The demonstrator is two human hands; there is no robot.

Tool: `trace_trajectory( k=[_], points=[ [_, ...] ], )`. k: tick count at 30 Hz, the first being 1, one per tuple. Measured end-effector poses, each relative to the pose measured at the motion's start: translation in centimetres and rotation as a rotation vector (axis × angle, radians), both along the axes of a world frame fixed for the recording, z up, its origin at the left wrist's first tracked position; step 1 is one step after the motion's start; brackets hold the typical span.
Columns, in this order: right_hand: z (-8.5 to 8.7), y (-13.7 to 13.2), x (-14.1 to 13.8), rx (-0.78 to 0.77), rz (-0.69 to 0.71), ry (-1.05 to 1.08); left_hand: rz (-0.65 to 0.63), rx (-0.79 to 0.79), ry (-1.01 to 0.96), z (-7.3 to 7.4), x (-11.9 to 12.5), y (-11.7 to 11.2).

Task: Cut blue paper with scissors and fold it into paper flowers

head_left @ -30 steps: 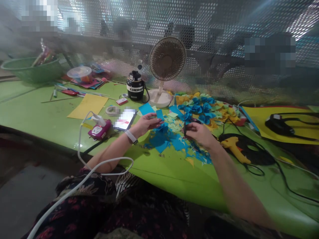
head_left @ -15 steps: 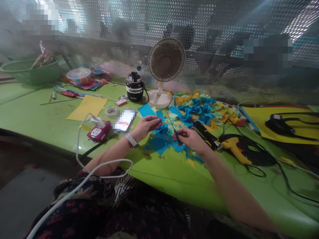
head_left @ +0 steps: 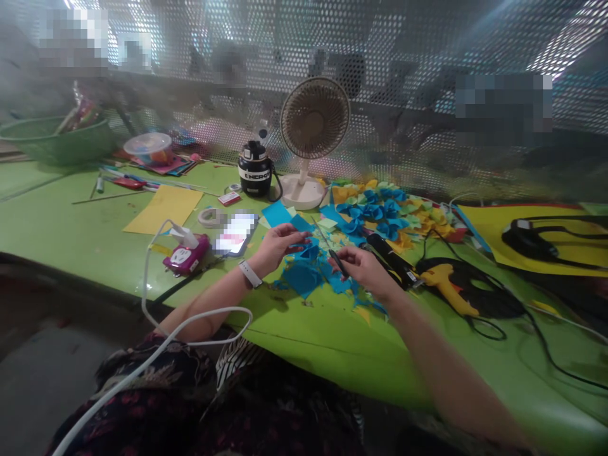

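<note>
My left hand (head_left: 285, 246), wearing a white wristband, has its fingers pinched on a small piece of blue paper (head_left: 301, 223). In my right hand (head_left: 358, 266) is a pair of black-handled scissors (head_left: 338, 263), its thin metal blades slanting up and left toward the left fingertips. The blades sit apart from the left hand. Beneath both hands lie blue paper pieces (head_left: 301, 280) and small cut scraps. Folded blue paper flowers (head_left: 373, 212) and yellow ones (head_left: 430, 221) are heaped just beyond the right hand.
A white fan (head_left: 314, 120) and a black bottle (head_left: 255, 174) stand at the back. Left are a phone (head_left: 236, 233), a tape roll (head_left: 212, 217), a purple power socket (head_left: 187, 256) and yellow paper (head_left: 164, 209). A yellow glue gun (head_left: 449, 288) with cables lies right.
The blue paper at my left fingertips has tilted to the left. The scissors have swung slightly left and stay in my right hand. The view has shifted a little.
</note>
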State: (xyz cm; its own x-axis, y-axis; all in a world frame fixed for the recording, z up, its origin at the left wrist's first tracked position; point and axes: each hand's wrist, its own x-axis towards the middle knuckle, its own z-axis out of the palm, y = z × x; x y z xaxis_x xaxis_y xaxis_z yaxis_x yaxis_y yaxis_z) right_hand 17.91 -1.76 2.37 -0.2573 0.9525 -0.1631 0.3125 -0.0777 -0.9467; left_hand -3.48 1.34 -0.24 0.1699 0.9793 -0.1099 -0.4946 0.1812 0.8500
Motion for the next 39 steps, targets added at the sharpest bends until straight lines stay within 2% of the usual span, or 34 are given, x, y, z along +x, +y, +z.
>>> trace_trajectory(
  k=[3,10,20,39],
  points=[
    [0.3,0.1,0.3,0.002,-0.017,-0.011,0.021,-0.005,-0.018,0.2,0.0,0.0],
    [0.3,0.0,0.2,-0.038,0.081,-0.023,0.028,-0.016,-0.035,0.6,0.0,-0.1],
    [-0.9,0.2,0.3,-0.005,0.086,-0.023,-0.053,0.033,0.005,0.3,0.1,-0.4],
    [-0.8,0.2,0.2,0.034,0.075,-0.052,-0.051,0.054,0.009,0.0,0.2,-0.2]
  ],
)
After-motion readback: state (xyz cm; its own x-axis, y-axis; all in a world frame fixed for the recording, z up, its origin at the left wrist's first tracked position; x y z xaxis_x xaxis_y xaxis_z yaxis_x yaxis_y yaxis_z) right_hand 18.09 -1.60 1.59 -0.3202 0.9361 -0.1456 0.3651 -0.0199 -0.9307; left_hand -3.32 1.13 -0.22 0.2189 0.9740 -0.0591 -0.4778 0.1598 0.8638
